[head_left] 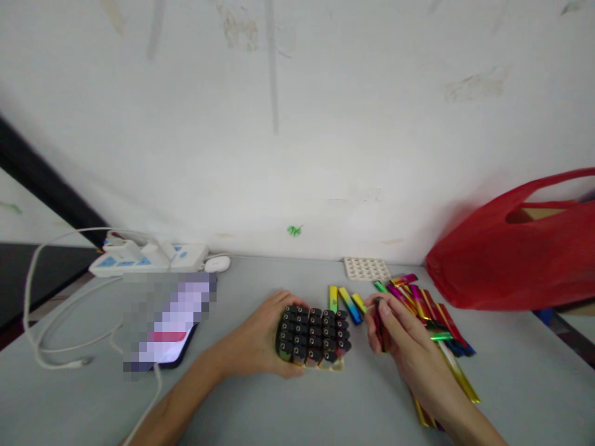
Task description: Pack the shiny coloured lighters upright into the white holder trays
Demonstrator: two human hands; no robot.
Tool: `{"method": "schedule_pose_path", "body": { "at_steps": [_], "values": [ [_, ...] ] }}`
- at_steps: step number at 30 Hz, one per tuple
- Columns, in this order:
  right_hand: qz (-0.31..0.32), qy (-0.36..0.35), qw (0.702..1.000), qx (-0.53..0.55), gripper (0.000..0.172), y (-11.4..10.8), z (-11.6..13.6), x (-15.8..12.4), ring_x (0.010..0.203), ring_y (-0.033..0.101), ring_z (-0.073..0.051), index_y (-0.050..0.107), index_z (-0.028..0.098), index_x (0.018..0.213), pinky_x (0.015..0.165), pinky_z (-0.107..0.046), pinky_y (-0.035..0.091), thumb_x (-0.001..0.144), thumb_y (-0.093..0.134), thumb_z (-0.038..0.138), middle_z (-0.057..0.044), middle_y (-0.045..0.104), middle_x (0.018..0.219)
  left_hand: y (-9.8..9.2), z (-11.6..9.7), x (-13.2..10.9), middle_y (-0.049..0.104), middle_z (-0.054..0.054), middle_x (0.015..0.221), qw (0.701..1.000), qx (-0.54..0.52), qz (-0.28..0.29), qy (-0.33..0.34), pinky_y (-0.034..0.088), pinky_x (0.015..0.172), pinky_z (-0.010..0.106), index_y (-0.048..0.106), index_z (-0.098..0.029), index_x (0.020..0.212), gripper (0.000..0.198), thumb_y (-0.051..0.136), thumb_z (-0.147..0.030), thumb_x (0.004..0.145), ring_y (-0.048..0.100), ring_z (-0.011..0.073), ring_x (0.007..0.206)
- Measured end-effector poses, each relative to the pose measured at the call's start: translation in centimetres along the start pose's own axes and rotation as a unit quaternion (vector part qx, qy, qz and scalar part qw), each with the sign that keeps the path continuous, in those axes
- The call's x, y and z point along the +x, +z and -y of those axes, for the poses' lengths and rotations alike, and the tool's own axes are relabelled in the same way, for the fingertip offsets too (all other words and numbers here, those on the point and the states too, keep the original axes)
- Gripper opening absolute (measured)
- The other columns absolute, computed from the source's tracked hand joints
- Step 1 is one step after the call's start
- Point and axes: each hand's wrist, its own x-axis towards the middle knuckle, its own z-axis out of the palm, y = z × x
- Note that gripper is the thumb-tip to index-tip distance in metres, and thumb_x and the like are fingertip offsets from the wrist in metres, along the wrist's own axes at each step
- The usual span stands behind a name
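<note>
Even, diffuse indoor light, moderately bright, source out of frame; soft faint shadow on wall (pixel 325 155) beside red bag (pixel 493 272); glints on metallic strips (pixel 450 319); overall slightly soft, fine detail smeared; wide-angle stretch toward edges; phone (pixel 174 354) partly pixelated.

The left hand (pixel 267 341) holds a block of black-topped sticks (pixel 315 334), a pale tray (pixel 337 366) showing beneath. The right hand (pixel 395 325) pinches a dark stick (pixel 382 325). Loose shiny sticks (pixel 458 367) lie beside it on the tabletop (pixel 242 409), near a red bag (pixel 497 257); a phone (pixel 176 328) and power strip (pixel 191 255) sit left.
</note>
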Motion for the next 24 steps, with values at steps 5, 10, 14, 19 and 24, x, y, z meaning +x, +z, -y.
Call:
{"method": "schedule_pose_path", "body": {
  "at_steps": [5,10,14,19,24],
  "values": [
    [0.010,0.076,0.995,0.055,0.043,0.4,-0.4,-0.5,0.052,0.022,-0.007,0.067,0.024,0.111,0.046,-0.022,0.014,0.097,0.079,0.062,0.008,0.039,0.070,0.0,0.1,0.0,0.069,0.005,0.120,1.000,0.004,0.003,0.002,0.052,0.111,0.044,0.068,-0.022,0.121,0.077,0.105,-0.028,0.053,0.066,0.0335,0.118],
    [-0.007,0.085,0.996,0.035,0.050,0.3,-0.4,-0.4,0.057,0.034,-0.009,0.066,0.023,0.109,0.050,-0.022,0.020,0.098,0.072,0.071,0.004,0.050,0.077,-0.1,0.0,0.1,0.069,0.005,0.119,1.000,0.010,0.007,-0.004,0.052,0.110,0.043,0.068,-0.022,0.119,0.077,0.105,-0.027,0.052,0.066,0.0334,0.118],
    [0.001,0.076,0.996,0.043,0.051,0.3,-0.2,-0.3,0.057,0.031,-0.011,0.066,0.024,0.112,0.050,-0.024,0.019,0.100,0.067,0.073,0.005,0.047,0.072,0.0,0.0,0.1,0.069,0.005,0.119,1.000,0.016,0.004,-0.007,0.052,0.111,0.042,0.069,-0.022,0.120,0.078,0.105,-0.028,0.052,0.066,0.0339,0.118],
    [0.039,0.132,0.986,0.097,0.061,0.4,0.5,-0.3,0.058,0.018,-0.012,0.059,0.022,0.080,0.051,-0.027,0.019,0.097,0.063,0.080,0.007,0.030,0.065,0.1,0.3,0.1,0.070,0.005,0.121,1.000,0.008,0.006,0.008,0.052,0.111,0.043,0.069,-0.023,0.122,0.076,0.103,-0.028,0.055,0.066,0.0339,0.118],
    [0.078,0.145,0.979,0.120,0.063,0.8,0.5,-0.4,0.059,0.024,-0.014,0.048,0.024,0.072,0.054,-0.028,0.031,0.096,0.062,0.081,0.005,0.034,0.067,0.1,0.3,0.0,0.069,0.005,0.120,1.000,0.015,0.007,0.005,0.052,0.112,0.044,0.068,-0.023,0.121,0.077,0.104,-0.031,0.054,0.065,0.0343,0.119]
  ]
}}
